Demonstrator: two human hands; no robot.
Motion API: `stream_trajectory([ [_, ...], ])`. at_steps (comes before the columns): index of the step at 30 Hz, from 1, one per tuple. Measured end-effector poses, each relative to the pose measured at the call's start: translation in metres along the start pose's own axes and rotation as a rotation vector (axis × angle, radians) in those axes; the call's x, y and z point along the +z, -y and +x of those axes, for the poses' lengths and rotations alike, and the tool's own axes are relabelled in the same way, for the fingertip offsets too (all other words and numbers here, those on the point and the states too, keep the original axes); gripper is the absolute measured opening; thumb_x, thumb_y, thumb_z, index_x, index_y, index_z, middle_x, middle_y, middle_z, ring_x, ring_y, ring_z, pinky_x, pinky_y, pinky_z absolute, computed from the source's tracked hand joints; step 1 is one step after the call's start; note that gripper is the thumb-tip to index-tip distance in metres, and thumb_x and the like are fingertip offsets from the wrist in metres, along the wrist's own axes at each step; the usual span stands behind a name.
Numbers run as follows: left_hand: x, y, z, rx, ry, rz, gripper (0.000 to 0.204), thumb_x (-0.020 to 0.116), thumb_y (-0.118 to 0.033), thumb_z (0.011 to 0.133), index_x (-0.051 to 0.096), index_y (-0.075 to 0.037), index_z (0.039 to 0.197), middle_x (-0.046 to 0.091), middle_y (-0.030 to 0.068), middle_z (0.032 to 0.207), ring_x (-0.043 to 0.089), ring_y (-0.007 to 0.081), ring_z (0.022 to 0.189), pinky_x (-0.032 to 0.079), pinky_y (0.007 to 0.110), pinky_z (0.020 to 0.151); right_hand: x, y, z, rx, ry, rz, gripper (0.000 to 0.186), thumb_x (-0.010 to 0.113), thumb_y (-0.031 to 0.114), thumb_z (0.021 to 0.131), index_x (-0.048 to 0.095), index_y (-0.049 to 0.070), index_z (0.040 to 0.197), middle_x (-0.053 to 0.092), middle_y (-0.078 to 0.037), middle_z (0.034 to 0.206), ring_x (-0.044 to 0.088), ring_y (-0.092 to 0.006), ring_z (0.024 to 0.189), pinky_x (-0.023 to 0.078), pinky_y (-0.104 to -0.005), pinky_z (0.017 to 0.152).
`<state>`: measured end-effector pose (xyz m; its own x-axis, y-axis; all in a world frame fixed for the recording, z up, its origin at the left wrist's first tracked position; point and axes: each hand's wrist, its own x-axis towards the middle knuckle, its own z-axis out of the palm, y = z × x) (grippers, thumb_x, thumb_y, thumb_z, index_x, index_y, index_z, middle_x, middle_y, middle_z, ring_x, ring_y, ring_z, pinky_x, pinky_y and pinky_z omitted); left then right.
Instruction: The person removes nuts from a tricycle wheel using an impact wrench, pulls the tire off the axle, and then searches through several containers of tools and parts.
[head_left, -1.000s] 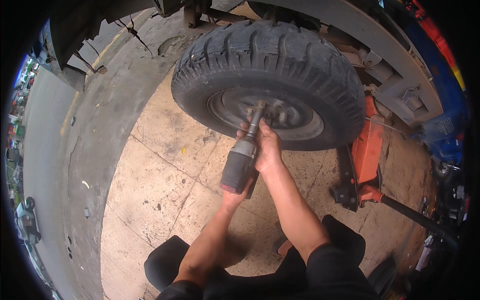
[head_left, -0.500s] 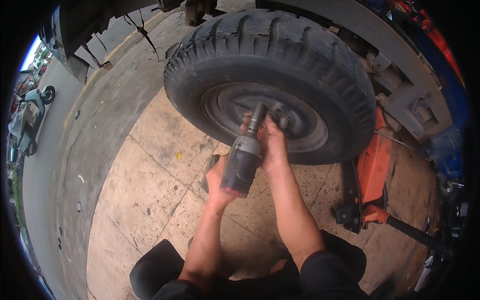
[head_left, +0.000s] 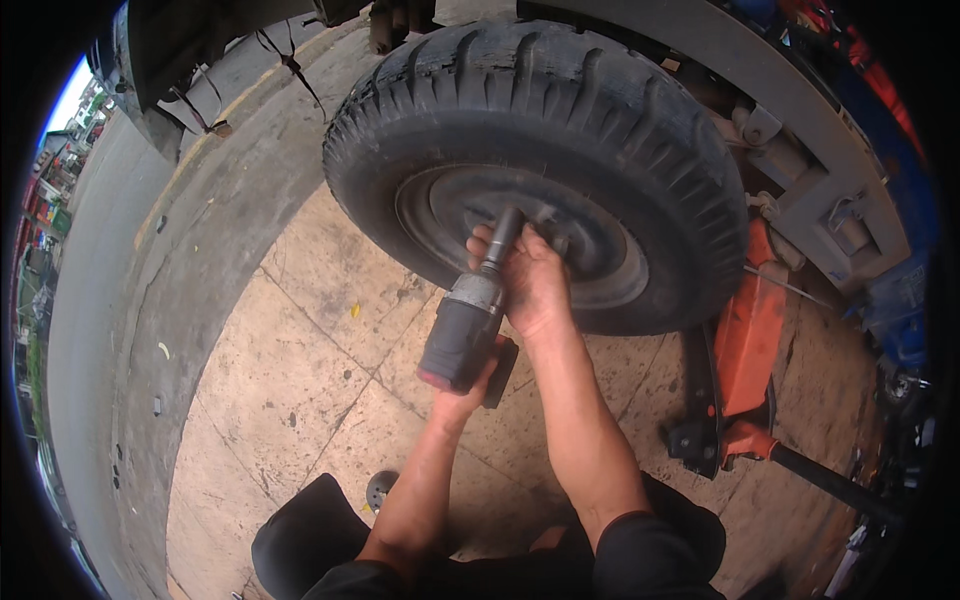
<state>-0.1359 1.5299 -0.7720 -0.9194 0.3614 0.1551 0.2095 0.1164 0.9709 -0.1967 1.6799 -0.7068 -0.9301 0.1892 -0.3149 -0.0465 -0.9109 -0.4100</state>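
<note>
Black-and-grey cylindrical impact wrench (head_left: pixel 463 330): directed at round grey steel wheel (head_left: pixel 600 235).
Left hand (head_left: pixel 474 391): closed around dark handle (head_left: pixel 503 372).
Right hand (head_left: pixel 537 288): curled around grey metal socket (head_left: pixel 504 236).

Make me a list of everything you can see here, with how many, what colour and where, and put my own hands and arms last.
Power wrench: one, black and grey, in both hands, its nose toward the wheel's centre
Tire: one, black, upper middle, around the wheel
Wheel: one, grey, inside the tire
Jack: one, orange with black handle, right of the tire
Vehicle frame: one, grey, upper right
Round disc: one, grey, on the paving by the left forearm
Paving: one area, tan, below the tire
Road: one, grey, far left
Left hand: one, bare, on the wrench's grip
Right hand: one, bare, around its nose
Forearms: two, bare, from the lower edge
</note>
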Motion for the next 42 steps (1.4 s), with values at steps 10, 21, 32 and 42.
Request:
stream_trajectory([
  [10,-0.042,-0.018,-0.039,-0.373,0.019,-0.217,0.027,0.065,-0.003,0.079,0.061,-0.001,0.105,0.067,0.0065,0.094,0.063,0.0169,0.087,0.052,0.033,0.078,-0.019,-0.058,-0.012,0.009,-0.201,0.213,0.034,0.032,0.035,0.104,0.049,0.007,0.11,0.058,-0.011,0.087,0.058,-0.0234,0.073,0.049,-0.0381,0.064],
  [21,-0.048,0.039,-0.105,-0.846,0.364,0.13,0.012,0.066,-0.003,0.07,0.058,-0.005,0.079,0.053,-0.001,0.063,0.05,0.0137,0.055,0.041,0.032,0.048,-0.245,-0.189,-0.06,0.211,-0.943,0.501,0.023,0.027,0.021,0.096,0.04,0.005,0.087,0.051,-0.013,0.075,0.054,-0.0288,0.067,0.053,-0.0521,0.065],
  [32,-0.038,0.029,-0.067,-0.356,0.183,0.212,0.033,0.068,-0.007,0.07,0.061,-0.001,0.101,0.066,0.0095,0.089,0.063,0.0258,0.082,0.05,0.036,0.076,-0.108,-0.098,-0.023,0.008,-0.433,0.198,0.043,0.027,0.04,0.104,0.047,0.003,0.112,0.062,-0.015,0.093,0.06,-0.0282,0.076,0.053,-0.0407,0.071],
  [42,0.018,0.042,-0.036,0.019,0.089,0.296,0.033,0.07,-0.012,0.076,0.063,-0.005,0.107,0.065,0.0152,0.094,0.062,0.0349,0.089,0.051,0.04,0.077,-0.072,-0.027,-0.011,0.004,-0.163,0.022,0.033,0.04,0.032,0.103,0.051,0.005,0.117,0.063,-0.013,0.106,0.063,-0.0246,0.085,0.053,-0.0389,0.075],
])
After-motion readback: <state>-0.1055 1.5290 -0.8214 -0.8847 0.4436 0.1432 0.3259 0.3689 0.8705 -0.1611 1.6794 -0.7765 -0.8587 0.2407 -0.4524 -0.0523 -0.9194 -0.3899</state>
